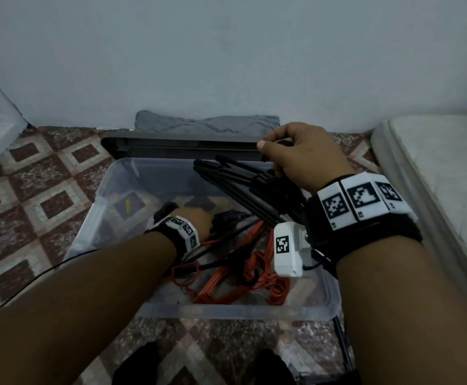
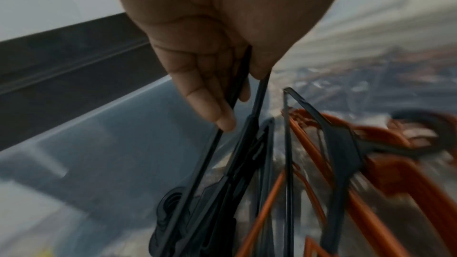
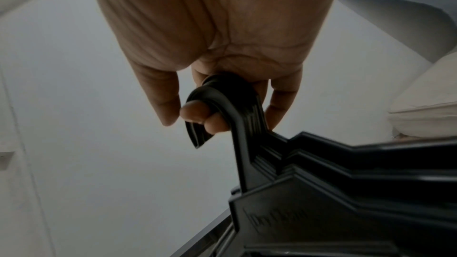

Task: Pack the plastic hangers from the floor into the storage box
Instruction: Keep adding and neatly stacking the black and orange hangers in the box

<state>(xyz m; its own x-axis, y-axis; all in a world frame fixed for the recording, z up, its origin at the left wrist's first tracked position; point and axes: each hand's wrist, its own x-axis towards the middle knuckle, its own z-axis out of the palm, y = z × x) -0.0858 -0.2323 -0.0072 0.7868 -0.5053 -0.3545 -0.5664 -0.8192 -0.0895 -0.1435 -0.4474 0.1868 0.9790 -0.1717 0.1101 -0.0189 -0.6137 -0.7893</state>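
Inside the clear storage box (image 1: 296, 308) lie orange hangers (image 1: 243, 276) and some black ones, which the left hand (image 1: 199, 218) grips by their thin bars. Above the box, the right hand (image 1: 301, 154) curls its fingers (image 3: 195, 113) through the hooks of a black hanger bundle (image 1: 243, 182), not yet set down. No hangers show on the visible floor (image 1: 40, 190), so packing looks nearly finished.

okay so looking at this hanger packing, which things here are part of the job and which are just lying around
Part of the job:
- storage box
- black hangers, hooks gripped by the right hand
- black hangers pinched by the left hand
- orange hangers in the box

Just lying about:
- dark lid behind the box
- grey cloth
- mattress
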